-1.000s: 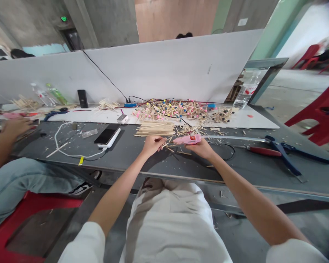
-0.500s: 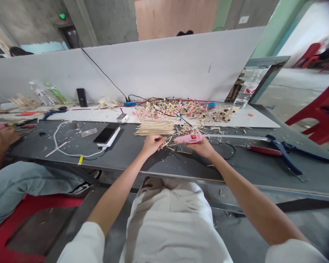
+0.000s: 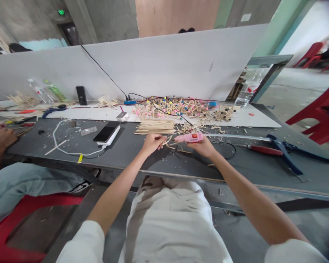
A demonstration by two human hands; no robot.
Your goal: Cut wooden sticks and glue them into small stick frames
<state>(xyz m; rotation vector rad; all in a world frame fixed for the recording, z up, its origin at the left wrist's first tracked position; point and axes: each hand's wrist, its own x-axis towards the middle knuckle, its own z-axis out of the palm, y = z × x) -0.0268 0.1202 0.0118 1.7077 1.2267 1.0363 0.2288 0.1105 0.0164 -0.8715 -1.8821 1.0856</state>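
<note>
My left hand [image 3: 152, 143] pinches some short wooden sticks [image 3: 167, 140] above the dark table. Wrapped in my right hand [image 3: 203, 147] is a pink hot glue gun [image 3: 190, 137], its nozzle pointing left close to the sticks. A long pale glue stick [image 3: 235, 136] runs out of the gun's back to the right. Behind my left hand lies a stack of long wooden sticks [image 3: 155, 126]. Farther back is a heap of short sticks with coloured ends [image 3: 178, 107].
To the left lie a phone [image 3: 107, 132] on a white power bank and a white cable [image 3: 55, 135]. Blue-handled cutters [image 3: 286, 155] and a red-handled tool [image 3: 265, 150] are at the right. A white partition [image 3: 164, 69] stands behind. A co-worker's hand [image 3: 1, 140] shows at far left.
The view has shifted slightly. Both my hands keep nearly the same place, with the glue gun's nozzle still beside the sticks.
</note>
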